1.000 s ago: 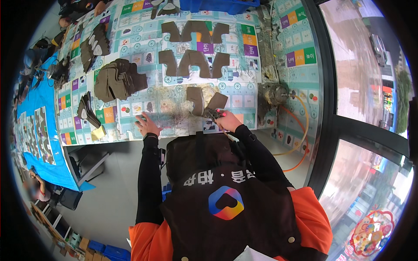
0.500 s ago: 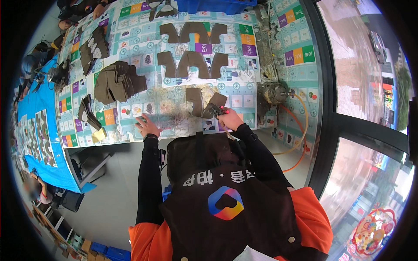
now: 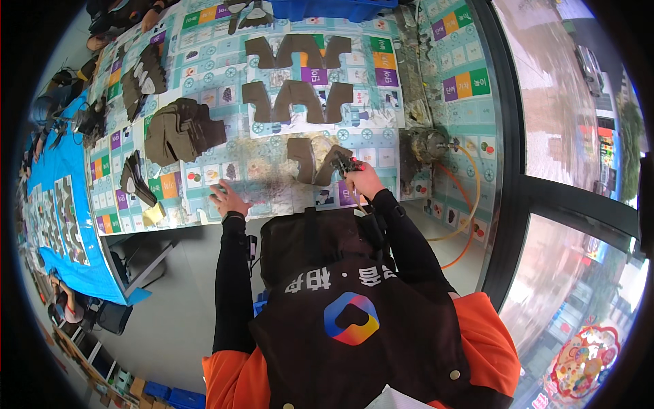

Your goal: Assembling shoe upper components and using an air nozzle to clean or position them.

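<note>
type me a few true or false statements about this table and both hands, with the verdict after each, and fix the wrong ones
1. The right hand holds a small dark handheld tool with red parts. True.
2. The left hand grips a flat brown piece. False: the left hand is open, fingers spread, at the table's near edge.
3. Flat, dark brown, curved-edged pieces lie in two rows beyond the right hand. True.
4. The thick pile of overlapping brown pieces is right of both hands. False: the pile lies to their left.
5. A blue plastic bin is at the table's far side. True.
</note>
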The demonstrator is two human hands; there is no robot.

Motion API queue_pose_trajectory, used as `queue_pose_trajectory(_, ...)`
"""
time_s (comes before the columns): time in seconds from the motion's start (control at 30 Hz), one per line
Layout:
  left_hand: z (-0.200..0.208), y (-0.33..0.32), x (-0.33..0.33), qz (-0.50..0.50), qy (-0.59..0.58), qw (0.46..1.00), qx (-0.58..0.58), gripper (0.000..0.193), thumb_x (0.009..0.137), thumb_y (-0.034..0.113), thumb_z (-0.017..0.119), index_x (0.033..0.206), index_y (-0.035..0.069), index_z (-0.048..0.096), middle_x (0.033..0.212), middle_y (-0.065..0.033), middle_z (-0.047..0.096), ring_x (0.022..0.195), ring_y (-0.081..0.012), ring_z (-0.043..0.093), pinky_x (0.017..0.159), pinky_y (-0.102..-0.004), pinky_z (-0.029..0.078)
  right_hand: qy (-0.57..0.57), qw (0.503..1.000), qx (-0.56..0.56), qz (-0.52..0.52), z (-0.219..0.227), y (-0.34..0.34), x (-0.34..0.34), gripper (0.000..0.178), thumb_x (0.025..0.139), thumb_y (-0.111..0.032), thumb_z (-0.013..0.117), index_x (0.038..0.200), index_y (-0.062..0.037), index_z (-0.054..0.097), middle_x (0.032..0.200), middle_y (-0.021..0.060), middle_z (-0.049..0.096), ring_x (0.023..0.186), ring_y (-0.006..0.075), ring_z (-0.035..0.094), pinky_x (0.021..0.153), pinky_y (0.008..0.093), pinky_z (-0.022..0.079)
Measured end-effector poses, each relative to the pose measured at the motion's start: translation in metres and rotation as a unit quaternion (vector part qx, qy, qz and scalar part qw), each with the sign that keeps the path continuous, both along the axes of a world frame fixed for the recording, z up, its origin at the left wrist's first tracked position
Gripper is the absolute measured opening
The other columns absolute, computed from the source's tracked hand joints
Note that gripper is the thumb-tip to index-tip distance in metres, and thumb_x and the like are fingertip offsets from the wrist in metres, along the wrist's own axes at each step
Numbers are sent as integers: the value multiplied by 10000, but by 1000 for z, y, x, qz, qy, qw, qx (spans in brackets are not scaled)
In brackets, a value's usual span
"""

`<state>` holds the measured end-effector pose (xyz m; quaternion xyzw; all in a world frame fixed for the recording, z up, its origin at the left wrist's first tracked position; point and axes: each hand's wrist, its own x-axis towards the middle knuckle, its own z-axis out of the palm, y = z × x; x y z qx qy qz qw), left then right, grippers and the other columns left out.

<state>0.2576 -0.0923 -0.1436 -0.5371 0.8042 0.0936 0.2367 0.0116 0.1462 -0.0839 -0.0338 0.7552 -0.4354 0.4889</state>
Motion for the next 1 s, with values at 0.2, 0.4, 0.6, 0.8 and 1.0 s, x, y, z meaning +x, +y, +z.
queue_pose_trajectory(0.2, 5, 1, -2, 2, -6, 1000, 7, 1123, 509, 332, 795, 1334, 85, 75, 1353, -227, 98, 1201, -431, 199, 917, -472, 339, -8, 1000, -5, -22, 4, 0, -7, 126, 658, -105, 509, 586, -4, 487, 481, 65, 492, 408, 150, 467, 405, 286, 362)
queue_pose_trajectory(0.4, 2, 0, -1, 5, -8, 1000, 5, 1123, 504, 328, 796, 1333, 81, 81, 1352, -230, 103, 1201, -429, 201, 917, -474, 340, -1, 999, -24, -37, 11, -2, -12, 92, 679, -77, 512, 695, 14, 509, 485, 60, 500, 359, 117, 418, 335, 236, 288)
queue_pose_trajectory(0.6, 4, 0, -2, 5, -3, 1000, 7, 1127, 502, 319, 799, 1332, 74, 77, 1352, -232, 99, 1205, -432, 199, 924, -472, 336, -16, 996, -27, -79, 15, -3, -18, 76, 682, -71, 510, 664, 2, 497, 481, 58, 477, 392, 141, 442, 368, 278, 322)
queue_pose_trajectory(0.8, 6, 1, -2, 11, -3, 1000, 10, 1126, 504, 313, 799, 1332, 74, 74, 1352, -232, 99, 1206, -434, 194, 927, -475, 332, -1, 993, -27, -115, 14, -4, -21, 47, 674, -52, 497, 684, -6, 492, 489, 49, 463, 392, 143, 430, 360, 282, 315)
queue_pose_trajectory(1.0, 11, 2, -6, 20, -7, 1000, 12, 1135, 499, 300, 806, 1330, 74, 68, 1357, -227, 87, 1216, -418, 183, 931, -473, 323, -14, 998, -10, -63, 18, -2, -23, 51, 638, -29, 494, 660, 14, 511, 510, 65, 500, 414, 143, 468, 365, 278, 332)
